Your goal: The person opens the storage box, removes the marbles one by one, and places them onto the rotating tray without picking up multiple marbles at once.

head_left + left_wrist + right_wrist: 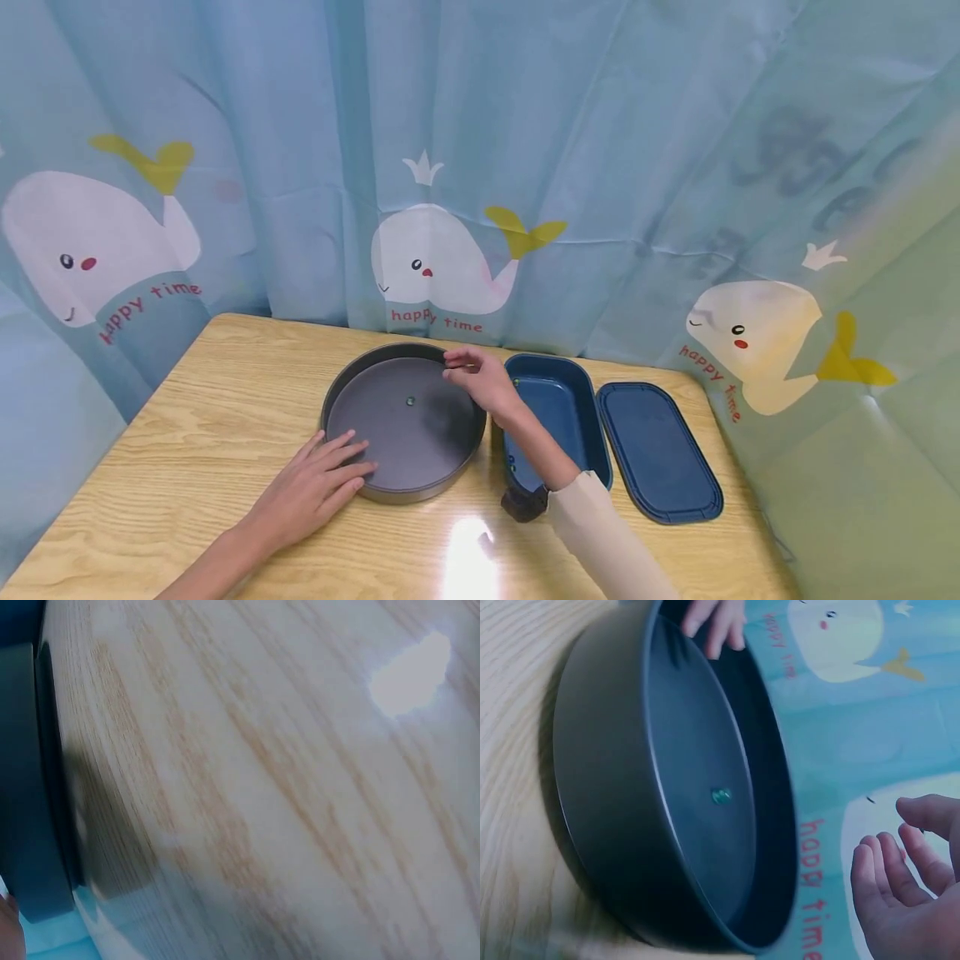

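A round dark grey pan with a high wall stands on the table. One small green glass marble lies on its floor, also seen as a green marble in the right wrist view. My left hand reaches over the pan's front left rim, fingers extended and spread. Above the back right rim hovers my right hand, its fingers loosely bent. The right wrist view shows that right hand apart from the pan, with nothing visible between thumb and fingers.
Right of the pan stands a deep blue rectangular container with several small marbles along its left side, partly behind the right forearm. Its blue lid lies flat farther right. A whale-print curtain hangs behind the wooden table.
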Demonstrator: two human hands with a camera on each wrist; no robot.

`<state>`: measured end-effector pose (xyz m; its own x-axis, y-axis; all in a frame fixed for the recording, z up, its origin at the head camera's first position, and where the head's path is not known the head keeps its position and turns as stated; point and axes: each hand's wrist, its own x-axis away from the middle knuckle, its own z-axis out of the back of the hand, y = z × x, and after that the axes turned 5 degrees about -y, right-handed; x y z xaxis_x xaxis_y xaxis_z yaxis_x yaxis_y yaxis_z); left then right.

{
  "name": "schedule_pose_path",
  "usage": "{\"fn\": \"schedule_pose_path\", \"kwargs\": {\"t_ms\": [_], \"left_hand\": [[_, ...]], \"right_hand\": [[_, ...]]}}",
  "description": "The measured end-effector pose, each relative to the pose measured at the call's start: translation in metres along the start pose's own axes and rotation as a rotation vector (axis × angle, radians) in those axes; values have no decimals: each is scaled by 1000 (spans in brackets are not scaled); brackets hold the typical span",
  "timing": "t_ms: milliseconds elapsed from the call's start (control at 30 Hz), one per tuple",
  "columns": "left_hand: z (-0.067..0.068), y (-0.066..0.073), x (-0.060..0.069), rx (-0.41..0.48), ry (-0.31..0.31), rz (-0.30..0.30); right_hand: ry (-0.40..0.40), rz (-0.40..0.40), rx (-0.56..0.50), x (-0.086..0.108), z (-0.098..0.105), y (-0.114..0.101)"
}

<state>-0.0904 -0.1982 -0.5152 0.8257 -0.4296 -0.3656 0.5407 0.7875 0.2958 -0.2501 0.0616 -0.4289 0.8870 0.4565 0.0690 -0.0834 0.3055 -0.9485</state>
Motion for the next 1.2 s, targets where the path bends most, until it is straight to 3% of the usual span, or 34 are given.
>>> {"fn": "schedule_pose_path", "kwargs": {"t_ms": [333,700,800,1200], "left_hand": [[-1,0,0,-2,10,-8],[0,0,0,-5,7,-4],[1,0,0,-8,5,-3],[2,0,-1,-18,5,-12]], "right_hand": [[52,30,-32,20,27,11],[83,-7,7,50,54,30],[66,-26,29,61,58,26],[40,-79,76,75,66,65]]}}
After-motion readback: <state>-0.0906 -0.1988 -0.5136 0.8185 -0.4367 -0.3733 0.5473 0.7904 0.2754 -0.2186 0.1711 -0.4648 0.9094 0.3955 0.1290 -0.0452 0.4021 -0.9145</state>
